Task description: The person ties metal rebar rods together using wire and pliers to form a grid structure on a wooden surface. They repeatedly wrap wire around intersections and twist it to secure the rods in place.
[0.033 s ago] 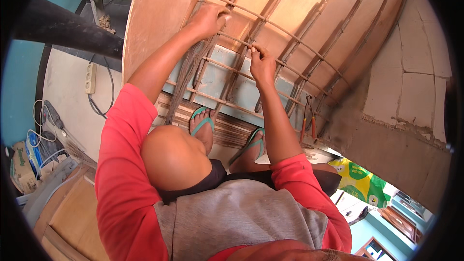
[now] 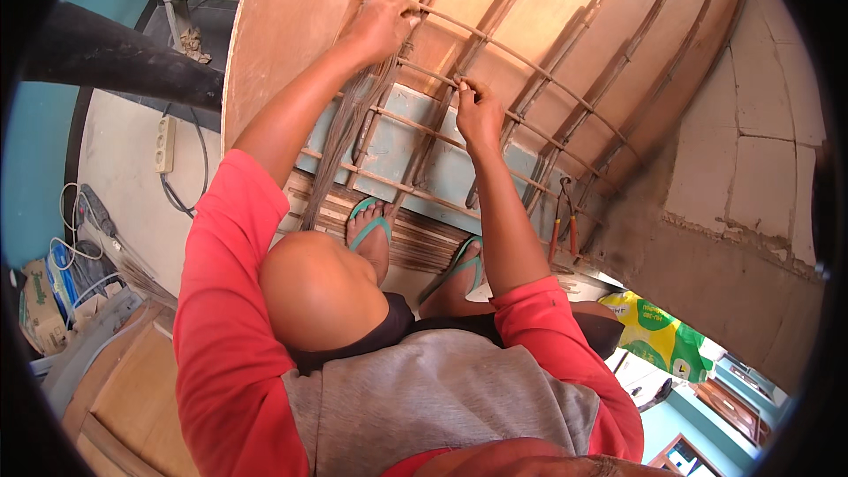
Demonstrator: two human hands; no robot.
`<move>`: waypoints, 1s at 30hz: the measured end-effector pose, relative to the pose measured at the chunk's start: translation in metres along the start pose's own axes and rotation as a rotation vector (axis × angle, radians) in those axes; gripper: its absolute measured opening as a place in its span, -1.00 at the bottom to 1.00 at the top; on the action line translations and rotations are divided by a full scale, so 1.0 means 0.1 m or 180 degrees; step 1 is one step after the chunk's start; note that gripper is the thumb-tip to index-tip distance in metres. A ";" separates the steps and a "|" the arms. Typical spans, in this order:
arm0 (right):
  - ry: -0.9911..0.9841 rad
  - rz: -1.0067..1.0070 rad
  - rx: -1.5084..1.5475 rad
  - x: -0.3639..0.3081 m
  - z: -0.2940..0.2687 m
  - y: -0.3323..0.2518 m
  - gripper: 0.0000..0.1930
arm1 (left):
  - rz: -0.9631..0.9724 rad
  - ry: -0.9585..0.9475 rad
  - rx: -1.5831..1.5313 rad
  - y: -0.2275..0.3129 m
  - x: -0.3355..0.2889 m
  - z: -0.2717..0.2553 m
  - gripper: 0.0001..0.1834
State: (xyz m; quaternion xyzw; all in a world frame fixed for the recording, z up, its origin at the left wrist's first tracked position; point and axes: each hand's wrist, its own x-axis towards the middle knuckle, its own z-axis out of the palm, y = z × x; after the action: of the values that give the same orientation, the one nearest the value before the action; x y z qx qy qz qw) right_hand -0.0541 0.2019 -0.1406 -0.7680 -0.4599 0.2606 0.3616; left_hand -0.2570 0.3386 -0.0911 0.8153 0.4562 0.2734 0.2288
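Teal walls and a pale concrete floor frame a cluttered workshop where a large tan plywood sheet (image 2: 291,26) leans upright with a lattice of thin brown rattan rods (image 2: 530,62) standing against it, straight ahead of the person and within arm's reach. The left hand (image 2: 382,26) is closed around a smooth crosswise rod high up, its long axis running left to right. Lower and nearer, the right hand (image 2: 477,113) pinches a crossing with gathered fingertips, above the blue-green flip-flops (image 2: 369,221) on slatted boards.

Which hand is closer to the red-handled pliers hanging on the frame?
The right hand. It pinches a rattan rod near the middle of the frame, up and left of the pliers. The left hand grips the top rod, much farther away on the left.
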 end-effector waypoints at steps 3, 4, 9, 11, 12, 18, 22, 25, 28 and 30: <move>-0.0198 0.0083 -0.0526 0.29 0.20 -0.17 -0.73 | 0.0198 0.0536 0.0448 -0.30 0.32 0.01 -0.70; -0.0199 0.0112 -0.0540 0.38 0.29 -0.17 -0.75 | 0.0212 0.0599 0.0511 -0.39 0.42 0.03 -0.71; 0.0015 -0.0022 -0.0212 0.71 0.65 -0.24 -0.77 | -0.0388 -0.0129 0.0825 -0.49 0.65 0.18 -0.68; 0.0159 -0.0180 0.0012 0.81 0.75 -0.27 -0.77 | -0.0603 -0.0276 0.0923 -0.48 0.70 0.22 -0.65; 0.0209 -0.0228 0.0132 0.86 0.80 -0.29 -0.78 | -0.0663 -0.0267 0.0961 -0.48 0.72 0.24 -0.63; 0.0372 -0.0363 0.0058 0.94 0.96 -0.39 -0.77 | -0.1248 -0.0120 0.0483 -0.68 0.83 0.45 -0.61; 0.0408 -0.0410 0.0138 0.98 0.99 -0.37 -0.77 | -0.1063 0.0209 0.0145 -0.67 0.85 0.49 -0.58; 0.0387 -0.0419 0.0130 1.00 0.97 -0.40 -0.77 | -0.1334 0.0317 0.0075 -0.63 0.89 0.51 -0.57; 0.0253 -0.0194 0.0335 1.04 1.00 -0.37 -0.77 | -0.1127 0.0772 -0.0341 -0.63 0.82 0.53 -0.57; 0.0126 0.0106 0.0622 1.13 1.06 -0.27 -0.77 | -0.1231 0.0743 -0.0595 -0.57 0.75 0.54 -0.64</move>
State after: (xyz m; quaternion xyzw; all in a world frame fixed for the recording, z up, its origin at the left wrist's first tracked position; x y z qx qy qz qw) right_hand -0.0960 0.3445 -0.1903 -0.7417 -0.4122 0.2949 0.4394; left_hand -0.2246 0.4240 -0.1488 0.6510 0.5999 0.3579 0.2970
